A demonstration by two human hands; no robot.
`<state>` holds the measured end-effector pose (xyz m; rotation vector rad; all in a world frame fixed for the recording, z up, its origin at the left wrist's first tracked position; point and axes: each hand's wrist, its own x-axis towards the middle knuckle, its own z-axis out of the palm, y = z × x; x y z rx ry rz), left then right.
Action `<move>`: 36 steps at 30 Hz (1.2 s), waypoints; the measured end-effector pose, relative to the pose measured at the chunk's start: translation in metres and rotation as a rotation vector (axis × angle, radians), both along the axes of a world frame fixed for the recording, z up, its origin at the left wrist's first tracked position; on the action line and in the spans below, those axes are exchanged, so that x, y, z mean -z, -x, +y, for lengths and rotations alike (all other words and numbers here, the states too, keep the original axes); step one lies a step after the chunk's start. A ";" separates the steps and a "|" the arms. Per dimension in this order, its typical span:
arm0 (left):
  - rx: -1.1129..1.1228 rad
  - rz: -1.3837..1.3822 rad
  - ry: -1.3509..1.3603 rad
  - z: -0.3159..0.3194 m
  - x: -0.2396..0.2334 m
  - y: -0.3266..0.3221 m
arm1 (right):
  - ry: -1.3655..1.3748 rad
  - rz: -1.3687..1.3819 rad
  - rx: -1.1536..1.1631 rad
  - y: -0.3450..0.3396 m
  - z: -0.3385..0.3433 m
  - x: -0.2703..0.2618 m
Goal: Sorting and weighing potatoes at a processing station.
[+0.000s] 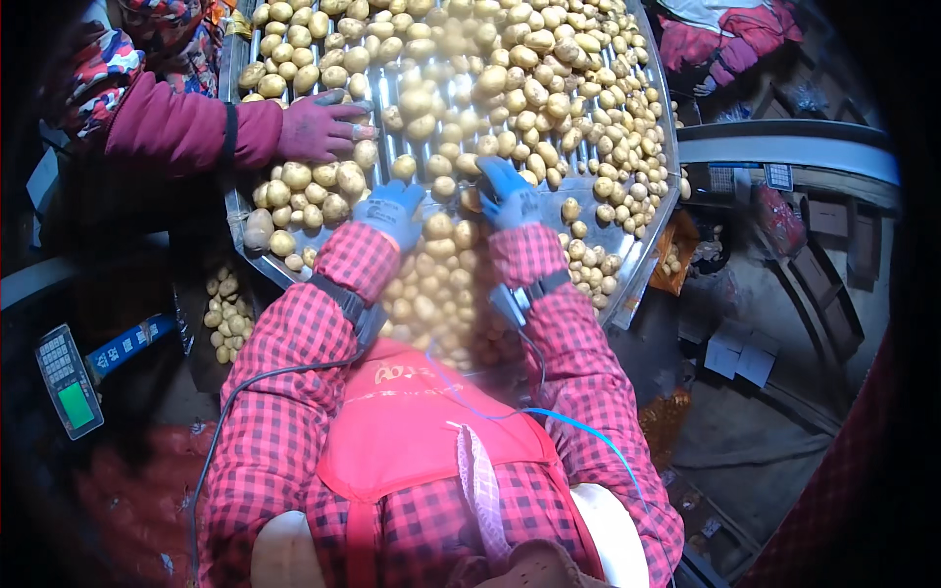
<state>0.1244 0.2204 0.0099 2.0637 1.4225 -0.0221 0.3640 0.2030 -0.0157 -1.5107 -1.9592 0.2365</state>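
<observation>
My left hand (391, 212), in a blue-grey work glove, rests palm down at the right edge of a pile of potatoes (316, 192). Its palm side is hidden, so I cannot tell whether it holds one. My right hand (507, 192), gloved alike, has its thumb and fingers apart, with no potato visible between them. A brownish potato (470, 199) lies just left of its thumb. Between my forearms, more potatoes (434, 287) lie in a lower heap, partly blurred. Both hands are over the near end of a metal roller sorting table (382, 88).
A co-worker's gloved hand (323, 126) reaches over potatoes from the left. Another person's sleeve (735, 55) shows at upper right. A scale display (71, 382) stands at left. Cables run from my wrist devices (507, 305). White boxes (739, 353) sit on the right-hand floor.
</observation>
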 end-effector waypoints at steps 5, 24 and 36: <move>-0.267 -0.671 0.369 -0.018 0.040 0.042 | 0.410 -0.296 0.024 0.013 0.043 0.029; 0.462 0.051 -0.117 -0.042 0.024 -0.065 | 0.670 1.201 0.546 -0.083 -0.053 0.011; 0.691 0.084 0.045 -0.033 -0.017 -0.056 | 0.319 -0.218 0.142 -0.052 -0.011 0.037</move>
